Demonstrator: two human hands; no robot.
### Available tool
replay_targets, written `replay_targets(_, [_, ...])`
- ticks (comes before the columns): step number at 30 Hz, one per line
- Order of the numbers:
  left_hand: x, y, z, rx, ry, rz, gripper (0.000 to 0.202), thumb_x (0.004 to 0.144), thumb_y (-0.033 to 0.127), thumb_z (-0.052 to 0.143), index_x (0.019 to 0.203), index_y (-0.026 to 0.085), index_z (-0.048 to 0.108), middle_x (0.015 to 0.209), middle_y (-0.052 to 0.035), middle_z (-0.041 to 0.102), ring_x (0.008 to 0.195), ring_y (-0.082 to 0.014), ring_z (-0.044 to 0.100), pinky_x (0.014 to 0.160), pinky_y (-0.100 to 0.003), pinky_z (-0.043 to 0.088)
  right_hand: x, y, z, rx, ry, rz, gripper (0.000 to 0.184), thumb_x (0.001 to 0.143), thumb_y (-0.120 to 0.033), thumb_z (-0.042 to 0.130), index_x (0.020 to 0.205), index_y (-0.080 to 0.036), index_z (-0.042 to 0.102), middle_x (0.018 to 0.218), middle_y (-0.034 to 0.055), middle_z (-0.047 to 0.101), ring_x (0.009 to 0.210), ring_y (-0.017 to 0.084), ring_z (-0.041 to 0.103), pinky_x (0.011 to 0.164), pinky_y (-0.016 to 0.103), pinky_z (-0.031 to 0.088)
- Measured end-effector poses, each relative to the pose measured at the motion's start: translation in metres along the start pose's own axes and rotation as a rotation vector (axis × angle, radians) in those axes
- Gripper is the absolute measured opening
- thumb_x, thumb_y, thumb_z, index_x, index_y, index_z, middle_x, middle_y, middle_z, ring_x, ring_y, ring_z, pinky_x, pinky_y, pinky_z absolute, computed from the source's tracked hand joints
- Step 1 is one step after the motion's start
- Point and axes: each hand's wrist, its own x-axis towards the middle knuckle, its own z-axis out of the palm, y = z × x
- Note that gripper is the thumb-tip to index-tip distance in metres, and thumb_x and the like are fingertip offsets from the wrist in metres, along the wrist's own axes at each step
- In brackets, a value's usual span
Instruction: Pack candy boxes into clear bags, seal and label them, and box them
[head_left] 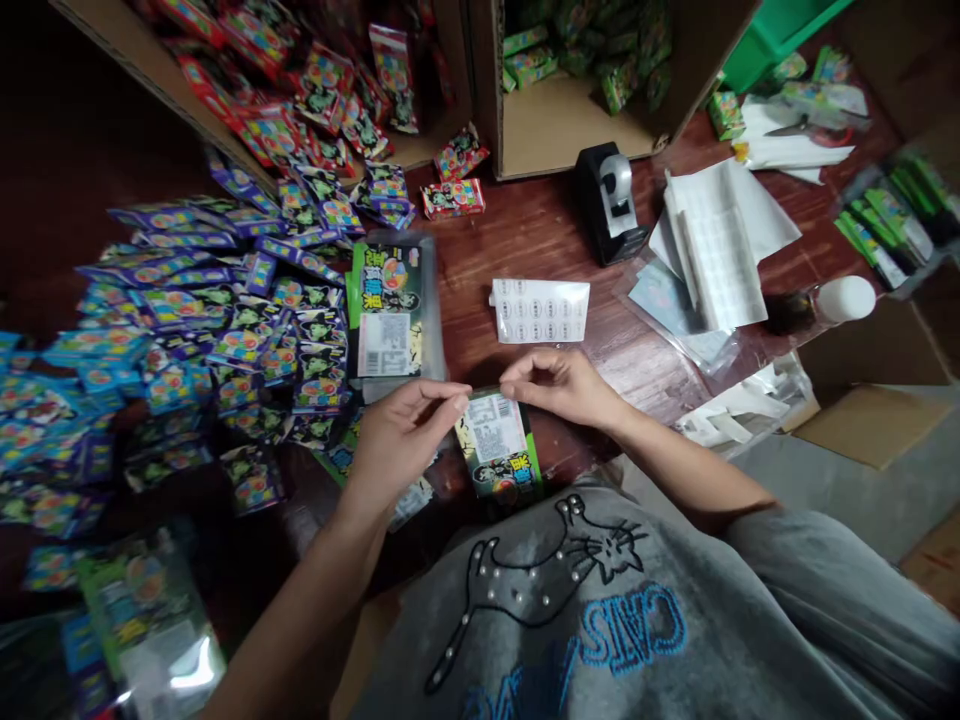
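Observation:
A black and green candy bag (501, 480) with a white printed label lies in front of my body, its picture side turned around from me. My left hand (401, 430) pinches at its upper left corner, thumb and forefinger pressed together. At the upper right corner, my right hand (559, 385) is closed with thumb and fingertips on the edge. Beyond the fingers sits a sheet of round clear stickers (541, 311). A stack of similar bags (394, 310) stands just past my left hand, and another bag lies partly hidden under that hand.
Purple and blue candy packets (255, 290) pile up at left. Cardboard boxes hold red packets (322, 85) and green packets (619, 85) at the back. A tape dispenser (609, 205), papers (716, 245), a white-capped bottle (825, 302) and a plastic tray (750, 410) stand right.

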Motion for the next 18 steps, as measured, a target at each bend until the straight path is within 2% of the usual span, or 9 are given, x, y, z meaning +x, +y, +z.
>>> replay_targets(3, [0.005,0.010,-0.002,0.011,-0.006,-0.065,0.028,0.080,0.046,0.087,0.091,0.021,0.081,0.089,-0.0039,0.083,0.081,-0.0182,0.074,0.077,-0.027,0.058,0.006,-0.005,0.000,0.097,0.000,0.138,0.026,0.086,-0.041,0.087,0.091,-0.016,0.080,0.087,0.0012,0.079,0.077,0.011,0.068,0.082,0.029,0.056])
replay_targets(7, [0.009,0.009,-0.008,0.052,-0.126,-0.027,0.026,0.081,0.047,0.085,0.090,0.023,0.084,0.100,-0.0054,0.085,0.092,-0.0200,0.078,0.089,-0.031,0.061,0.007,-0.002,-0.008,0.126,-0.055,0.155,0.027,0.086,-0.045,0.088,0.090,-0.018,0.082,0.093,0.0030,0.083,0.084,0.013,0.072,0.091,0.033,0.059])
replay_targets(9, [0.011,0.004,-0.011,0.043,-0.170,0.000,0.027,0.079,0.047,0.088,0.091,0.024,0.084,0.105,-0.0059,0.085,0.097,-0.0205,0.079,0.094,-0.033,0.062,0.004,0.002,-0.014,0.101,-0.123,0.086,0.028,0.090,-0.048,0.085,0.094,-0.020,0.084,0.099,0.0045,0.084,0.090,0.016,0.074,0.094,0.036,0.060])
replay_targets(13, [0.018,-0.005,-0.012,0.067,-0.193,0.050,0.029,0.078,0.049,0.089,0.087,0.023,0.082,0.101,-0.0066,0.084,0.093,-0.0196,0.079,0.091,-0.033,0.064,0.003,0.006,-0.027,-0.061,-0.249,-0.135,0.024,0.095,-0.044,0.083,0.107,-0.023,0.084,0.114,0.0067,0.081,0.108,0.019,0.075,0.104,0.041,0.060])
replay_targets(15, [0.026,-0.008,-0.011,0.103,-0.224,0.079,0.028,0.081,0.050,0.087,0.085,0.023,0.081,0.101,-0.0071,0.084,0.091,-0.0192,0.079,0.089,-0.033,0.065,0.013,0.004,-0.037,-0.247,-0.212,-0.267,0.023,0.098,-0.041,0.079,0.112,-0.023,0.083,0.123,0.0086,0.077,0.118,0.021,0.072,0.110,0.044,0.056])
replay_targets(18, [0.039,-0.009,-0.005,0.119,-0.280,0.103,0.027,0.084,0.049,0.086,0.085,0.023,0.080,0.101,-0.0074,0.084,0.091,-0.0193,0.079,0.087,-0.033,0.065,0.046,0.002,-0.055,-0.589,-0.009,-0.420,0.033,0.105,-0.039,0.069,0.132,-0.021,0.075,0.132,0.0124,0.069,0.126,0.025,0.066,0.114,0.046,0.052])
